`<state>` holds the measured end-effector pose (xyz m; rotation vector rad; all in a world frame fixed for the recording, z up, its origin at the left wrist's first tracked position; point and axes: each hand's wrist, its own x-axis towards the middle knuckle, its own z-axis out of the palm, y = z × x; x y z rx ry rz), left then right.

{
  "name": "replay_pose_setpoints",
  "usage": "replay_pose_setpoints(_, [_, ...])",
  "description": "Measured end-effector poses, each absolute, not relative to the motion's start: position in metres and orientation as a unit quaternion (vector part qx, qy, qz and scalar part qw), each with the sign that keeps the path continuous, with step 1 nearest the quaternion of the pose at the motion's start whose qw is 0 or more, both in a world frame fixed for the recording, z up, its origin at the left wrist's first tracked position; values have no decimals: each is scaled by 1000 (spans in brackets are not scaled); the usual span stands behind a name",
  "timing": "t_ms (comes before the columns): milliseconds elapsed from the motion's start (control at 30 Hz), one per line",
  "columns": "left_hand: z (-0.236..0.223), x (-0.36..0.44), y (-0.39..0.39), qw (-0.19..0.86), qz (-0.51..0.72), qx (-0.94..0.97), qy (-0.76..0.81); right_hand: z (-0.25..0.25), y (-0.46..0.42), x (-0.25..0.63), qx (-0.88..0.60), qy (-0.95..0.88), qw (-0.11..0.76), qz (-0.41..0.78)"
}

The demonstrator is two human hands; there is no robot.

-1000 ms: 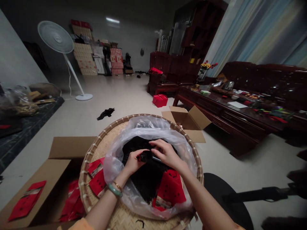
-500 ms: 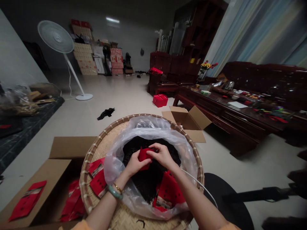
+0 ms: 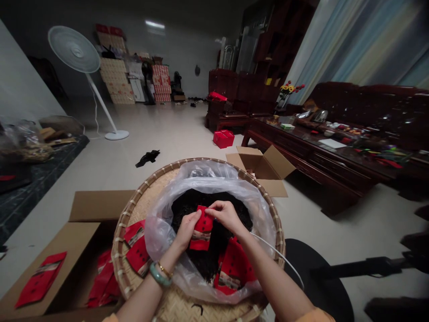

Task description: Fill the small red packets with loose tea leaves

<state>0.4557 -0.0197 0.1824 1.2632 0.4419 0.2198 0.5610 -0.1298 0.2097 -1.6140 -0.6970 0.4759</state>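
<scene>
A small red packet [image 3: 202,227] with dark marks and a pale picture band is held upright over an open clear plastic bag [image 3: 161,219]. My left hand [image 3: 187,227] grips its left side, thumb on the front. At its top right corner, my right hand [image 3: 225,215] pinches the edge between thumb and fingers. Dark, loose material [image 3: 201,264] fills the bag, its kind too dark to make out. More red packets [image 3: 233,268] lie inside the bag below my right forearm. The bag sits in a round woven bamboo tray [image 3: 134,203].
On the tray's left lie other red packets [image 3: 138,255]. An open cardboard box [image 3: 72,255] with red packets stands at the left, another cardboard box [image 3: 264,167] beyond the tray. A white fan [image 3: 115,134], a wooden table [image 3: 301,152] and a black round base [image 3: 315,277] stand around.
The red packet was folded or tilted between both hands; now it is spread upright with its printed front visible. My right hand has shifted to its top corner.
</scene>
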Motion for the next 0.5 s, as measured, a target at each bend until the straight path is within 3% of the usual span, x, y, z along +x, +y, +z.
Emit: replay_pose_setpoints(500, [182, 454, -16, 872, 76, 428, 226, 199, -126, 562, -682, -235, 626, 296])
